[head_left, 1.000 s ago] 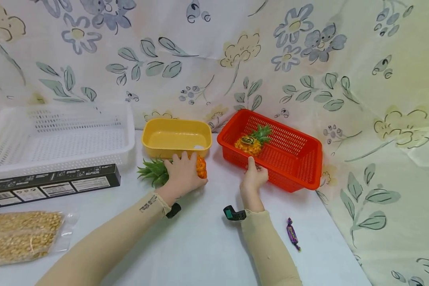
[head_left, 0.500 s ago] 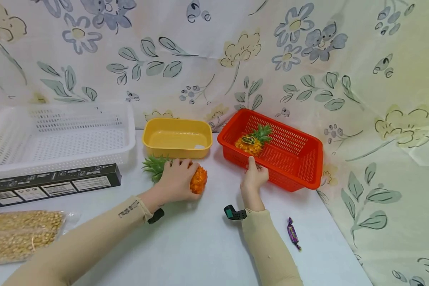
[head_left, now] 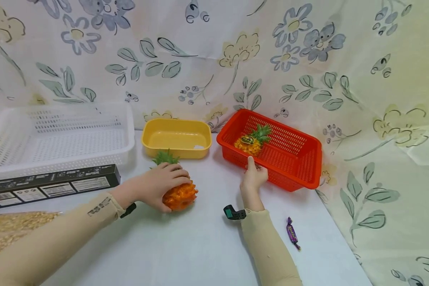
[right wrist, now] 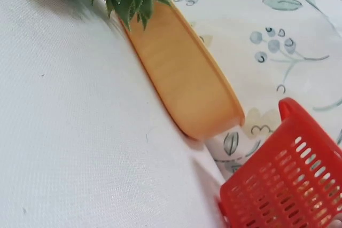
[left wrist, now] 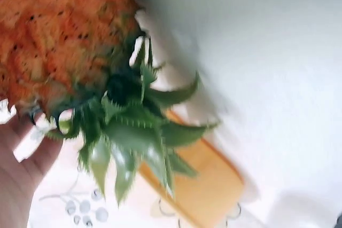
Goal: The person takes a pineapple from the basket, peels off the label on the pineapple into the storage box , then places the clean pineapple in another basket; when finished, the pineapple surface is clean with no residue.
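Note:
My left hand (head_left: 161, 183) grips an orange pineapple (head_left: 181, 197) with a green leafy crown, in front of the yellow tub (head_left: 171, 153). The crown points away toward the tub, and the hand covers part of the fruit. Up close in the left wrist view, the pineapple's (left wrist: 59, 36) bumpy skin and leaves (left wrist: 133, 132) fill the upper left. My right hand (head_left: 254, 176) holds the near rim of a red perforated basket (head_left: 289, 174), thumb on top. Inside that basket lies a second, yellow-orange pineapple (head_left: 248, 146) with a dark label.
A white perforated basket (head_left: 75, 157) stands at the back left, with a long black box (head_left: 57, 184) before it. A bag of pale grains or beans (head_left: 10, 230) lies partly under the left sleeve. Right of the right forearm is a purple wrapped candy (head_left: 292, 233).
The left hand has drawn the pineapple away from the yellow tub, toward the person, turning its crown from leftward to pointing back. The right hand stays at the red basket's rim.

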The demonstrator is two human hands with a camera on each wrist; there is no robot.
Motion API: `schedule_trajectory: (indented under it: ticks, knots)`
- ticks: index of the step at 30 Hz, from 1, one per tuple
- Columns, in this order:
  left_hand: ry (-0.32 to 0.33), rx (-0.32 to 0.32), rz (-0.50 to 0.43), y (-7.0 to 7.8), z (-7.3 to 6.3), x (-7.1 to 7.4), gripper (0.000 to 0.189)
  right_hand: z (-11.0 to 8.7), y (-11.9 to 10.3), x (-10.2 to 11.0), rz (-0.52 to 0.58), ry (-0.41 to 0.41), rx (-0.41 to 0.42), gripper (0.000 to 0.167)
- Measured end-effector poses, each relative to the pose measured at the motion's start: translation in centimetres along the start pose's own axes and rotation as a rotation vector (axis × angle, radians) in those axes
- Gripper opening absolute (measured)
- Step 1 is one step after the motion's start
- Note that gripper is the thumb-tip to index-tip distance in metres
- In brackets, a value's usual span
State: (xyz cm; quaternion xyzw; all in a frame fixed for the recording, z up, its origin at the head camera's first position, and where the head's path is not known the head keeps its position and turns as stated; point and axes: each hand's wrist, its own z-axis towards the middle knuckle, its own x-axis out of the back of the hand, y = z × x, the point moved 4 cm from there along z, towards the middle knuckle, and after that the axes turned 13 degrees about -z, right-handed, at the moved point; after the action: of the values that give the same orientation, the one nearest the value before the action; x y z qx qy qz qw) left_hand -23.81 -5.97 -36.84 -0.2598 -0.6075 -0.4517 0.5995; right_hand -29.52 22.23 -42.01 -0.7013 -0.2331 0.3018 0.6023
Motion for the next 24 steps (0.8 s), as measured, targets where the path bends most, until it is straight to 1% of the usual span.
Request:
schedule_trajectory:
  ticks: [3, 5, 7, 9, 11, 13, 14, 15, 16, 17, 18, 20, 22, 24]
  knots:
    - [-0.01, -0.006, -0.007, 0.1, -0.6, 0.4, 0.08, 0.0, 0.1, 0.0, 0.001, 0.002, 0.007, 0.018]
    - [0.016, 0.017, -0.019, 0.2, -0.9, 0.4, 0.081, 0.1, 0.1, 0.0, -0.002, 0.002, 0.016, 0.018]
    - [0.079, 0.057, -0.051, 0.3, -1.4, 0.2, 0.086, 0.1, 0.1, 0.0, -0.007, 0.0, 0.023, 0.017]
    - [0.188, 0.118, -0.102, 0.4, -1.8, 0.1, 0.089, 0.2, 0.2, 0.0, -0.014, -0.002, 0.025, 0.017]
    - [0.337, 0.209, -0.181, 0.6, -2.3, 0.2, 0.091, 0.2, 0.2, 0.0, -0.019, -0.003, 0.024, 0.017]
    - [0.484, 0.332, -0.305, 0.8, -2.9, 0.1, 0.089, 0.2, 0.1, 0.0, -0.023, -0.005, 0.028, 0.017]
    - [0.544, 0.401, -0.374, 0.9, -3.2, 0.0, 0.088, 0.1, 0.1, 0.0, -0.027, -0.003, 0.032, 0.017]
    - [0.589, 0.478, -0.448, 1.0, -3.5, -0.2, 0.088, 0.1, 0.1, 0.0, -0.025, -0.001, 0.035, 0.017]
    - [0.618, 0.555, -0.524, 1.1, -3.7, -0.5, 0.088, 0.1, 0.0, -0.1, -0.018, 0.0, 0.036, 0.017]
    - [0.632, 0.628, -0.601, 1.2, -3.9, -0.9, 0.089, 0.1, 0.0, -0.1, -0.012, 0.003, 0.036, 0.017]
    - [0.632, 0.698, -0.67, 1.4, -4.0, -1.3, 0.089, 0.1, 0.0, -0.1, -0.007, 0.005, 0.035, 0.017]
    - [0.61, 0.807, -0.777, 1.6, -4.0, -2.0, 0.091, 0.0, 0.0, -0.1, 0.005, 0.01, 0.026, 0.017]
    - [0.59, 0.871, -0.855, 1.7, -3.8, -2.7, 0.092, 0.0, 0.0, -0.1, 0.014, 0.014, 0.014, 0.018]
    - [0.585, 0.902, -0.906, 1.8, -3.6, -3.1, 0.092, -0.1, -0.1, -0.1, 0.012, 0.017, 0.01, 0.018]
